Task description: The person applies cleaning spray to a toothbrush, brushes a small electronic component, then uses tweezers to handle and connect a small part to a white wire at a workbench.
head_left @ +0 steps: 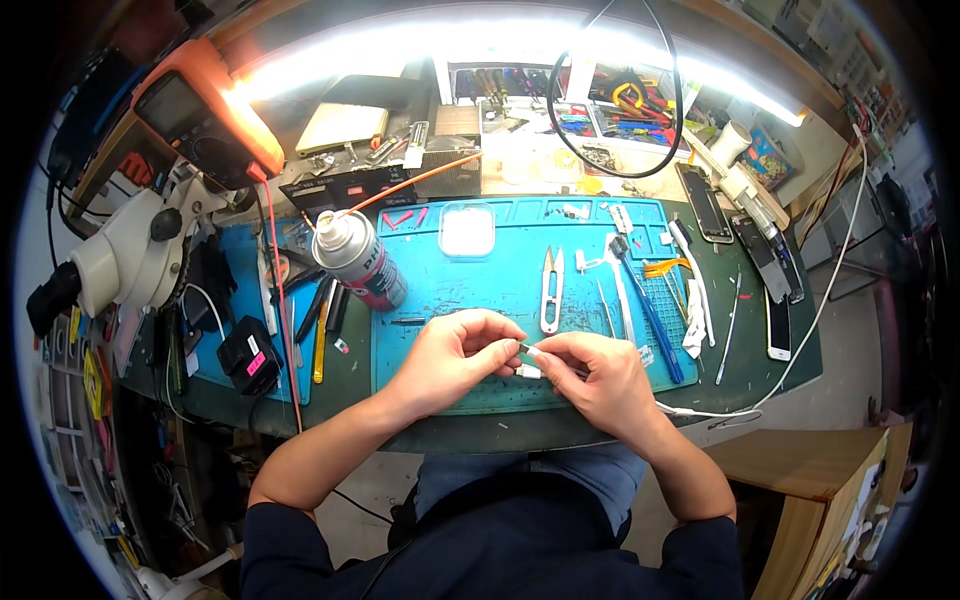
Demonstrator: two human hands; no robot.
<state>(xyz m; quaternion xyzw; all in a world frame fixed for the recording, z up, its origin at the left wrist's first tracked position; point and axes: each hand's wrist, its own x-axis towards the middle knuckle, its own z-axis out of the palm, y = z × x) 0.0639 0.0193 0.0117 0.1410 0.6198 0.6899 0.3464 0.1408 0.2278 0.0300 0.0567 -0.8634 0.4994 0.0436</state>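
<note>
Over the front edge of the blue work mat (pixel 460 290), my left hand (pixel 450 358) and my right hand (pixel 603 380) meet with fingertips pinched. Between them is a small cable connector (pixel 524 349), dark on the left and pale on the right; my fingers cover most of it. A white plug (pixel 529 371) shows just below, beside my right fingers. From under my right hand a white cable (pixel 700 412) runs off to the right and curves upward. White-handled thread snips (pixel 551 292) lie on the mat ahead of my hands, points away from me.
A spray can (pixel 360 262) with an orange straw stands left of my hands. Tweezers, a blue-handled brush (pixel 655 322) and phones (pixel 706 205) lie to the right. An orange multimeter (pixel 205 115) and white microscope arm (pixel 130 245) stand left. A black cable loop (pixel 672 110) hangs ahead.
</note>
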